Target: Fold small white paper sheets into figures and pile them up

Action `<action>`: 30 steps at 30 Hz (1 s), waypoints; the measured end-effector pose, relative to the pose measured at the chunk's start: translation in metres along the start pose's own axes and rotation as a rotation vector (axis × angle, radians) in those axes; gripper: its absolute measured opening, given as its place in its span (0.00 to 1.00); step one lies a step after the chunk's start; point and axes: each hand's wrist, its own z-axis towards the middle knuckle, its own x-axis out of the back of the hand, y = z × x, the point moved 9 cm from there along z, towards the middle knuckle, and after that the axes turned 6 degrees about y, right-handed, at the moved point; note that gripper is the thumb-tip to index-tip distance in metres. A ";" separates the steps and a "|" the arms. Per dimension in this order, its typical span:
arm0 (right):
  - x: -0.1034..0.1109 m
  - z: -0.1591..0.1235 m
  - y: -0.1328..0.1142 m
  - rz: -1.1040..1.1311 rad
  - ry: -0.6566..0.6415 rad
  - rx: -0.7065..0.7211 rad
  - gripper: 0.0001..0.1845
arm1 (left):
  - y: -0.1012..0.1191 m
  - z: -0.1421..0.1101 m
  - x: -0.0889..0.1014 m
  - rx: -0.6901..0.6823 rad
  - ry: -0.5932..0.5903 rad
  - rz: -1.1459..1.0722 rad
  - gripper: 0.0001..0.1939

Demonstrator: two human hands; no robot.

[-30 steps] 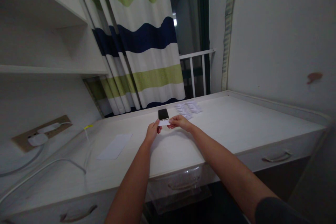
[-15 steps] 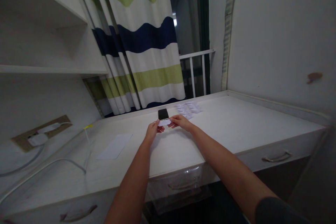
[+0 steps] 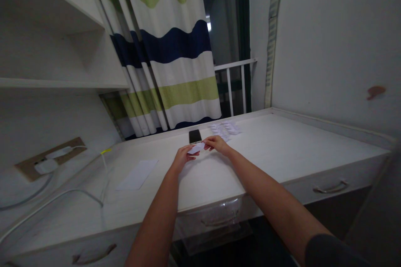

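Note:
A small folded piece of white paper [image 3: 196, 148] is held up between my two hands, just above the desk. My left hand [image 3: 183, 157] grips its left end, with the fingers curled beneath. At the other end, my right hand [image 3: 216, 144] pinches the paper's right corner between thumb and fingers. Right behind the paper lies a black phone [image 3: 194, 136], flat on the desk. Several small folded white papers [image 3: 224, 129] lie in a cluster beyond my right hand. To the left of my left forearm rests a flat white sheet [image 3: 138, 175].
The white desk [image 3: 263, 150] runs along a wall, with drawers below its front edge. A pale cable [image 3: 72, 190] loops over its left side from a wall socket [image 3: 46, 159]. A striped curtain [image 3: 184, 66] hangs behind, and a shelf [image 3: 62, 83] overhangs at upper left.
The folded paper has tilted, its right end now higher. My right hand has shifted slightly right and up, while my left fingers reach further under the paper.

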 end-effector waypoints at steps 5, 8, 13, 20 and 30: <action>-0.004 -0.001 -0.001 0.010 -0.015 -0.001 0.10 | -0.009 -0.001 -0.005 0.080 -0.049 0.039 0.14; -0.007 -0.001 0.000 0.031 -0.044 0.012 0.11 | -0.015 -0.002 -0.011 0.118 -0.120 0.041 0.12; -0.010 0.000 -0.002 0.069 -0.071 0.087 0.14 | -0.017 -0.004 -0.015 0.120 -0.142 0.049 0.13; -0.017 -0.002 0.004 0.087 -0.092 0.033 0.16 | -0.006 -0.001 -0.010 0.021 -0.064 -0.003 0.15; -0.027 -0.004 0.006 0.081 -0.164 0.073 0.19 | -0.004 0.001 -0.007 -0.037 -0.028 0.020 0.15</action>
